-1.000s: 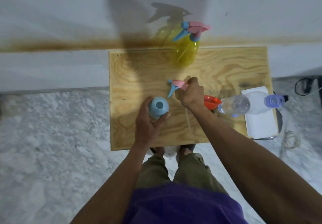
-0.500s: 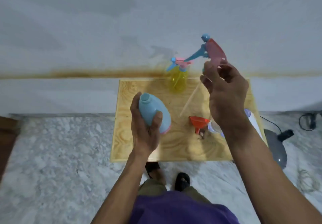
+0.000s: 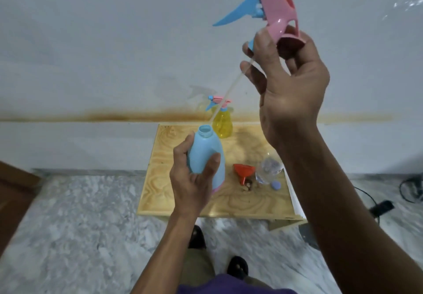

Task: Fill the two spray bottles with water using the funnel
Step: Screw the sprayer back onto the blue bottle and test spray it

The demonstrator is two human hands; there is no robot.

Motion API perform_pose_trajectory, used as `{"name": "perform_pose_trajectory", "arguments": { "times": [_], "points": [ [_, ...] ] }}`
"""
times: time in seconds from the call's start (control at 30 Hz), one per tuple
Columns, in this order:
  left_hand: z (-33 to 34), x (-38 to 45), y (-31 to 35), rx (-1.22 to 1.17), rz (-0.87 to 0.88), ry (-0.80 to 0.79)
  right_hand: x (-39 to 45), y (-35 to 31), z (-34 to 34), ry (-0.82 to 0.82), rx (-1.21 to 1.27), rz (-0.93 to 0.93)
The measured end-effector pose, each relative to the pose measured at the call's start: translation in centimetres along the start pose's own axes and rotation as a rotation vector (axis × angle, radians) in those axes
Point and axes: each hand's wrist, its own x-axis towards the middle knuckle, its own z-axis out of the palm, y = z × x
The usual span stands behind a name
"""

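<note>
Two hands are up in the air above a small wooden counter (image 3: 190, 204). The left hand (image 3: 194, 179) is wrapped round the blue bottle (image 3: 207, 156), with the thumb on one side and the fingers on the other. The bottle is held above the counter. It stands almost straight up, leaning a little, and its open mouth points up and away from the person. It has no top on it.

The right hand (image 3: 288, 87) is raised much higher and is closed round the bottom of the pink spray head (image 3: 274, 7). The spray head points up, and its blue trigger (image 3: 238, 12) sticks out to the left. A long thin tube (image 3: 231, 90) hangs from the spray head and slants down to the left. Its low end is right by the mouth of the blue bottle, but I cannot tell if the tip is inside or just above it.

On the counter, the yellow spray bottle (image 3: 222, 124) stands up at the back edge near the wall (image 3: 114, 42), with its own pink and blue top on. The orange funnel (image 3: 243, 172) lies on its side toward the right, with its narrow end pointing toward the person. Just beside it lies a clear water bottle (image 3: 267, 170), partly hidden behind the right arm. A small purple cap (image 3: 275, 185) rests near that bottle. Below the counter is a grey marble floor (image 3: 80, 236).
</note>
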Motion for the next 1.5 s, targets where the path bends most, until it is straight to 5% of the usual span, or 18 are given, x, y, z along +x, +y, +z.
{"name": "perform_pose_trajectory", "arguments": {
  "times": [0.37,0.67,1.5],
  "points": [
    [-0.7,-0.8,2.6,0.001,0.086,-0.023,-5.1,3.1,-2.4,-0.288,-0.328,0.194],
    [-3.3,2.7,3.8,-0.007,0.155,-0.062,-5.5,4.0,0.0,-0.373,-0.291,0.244],
    [-5.8,7.2,2.7,-0.181,0.118,-0.112,-7.5,7.5,4.9,-0.166,-0.265,0.283]
  ]
}}
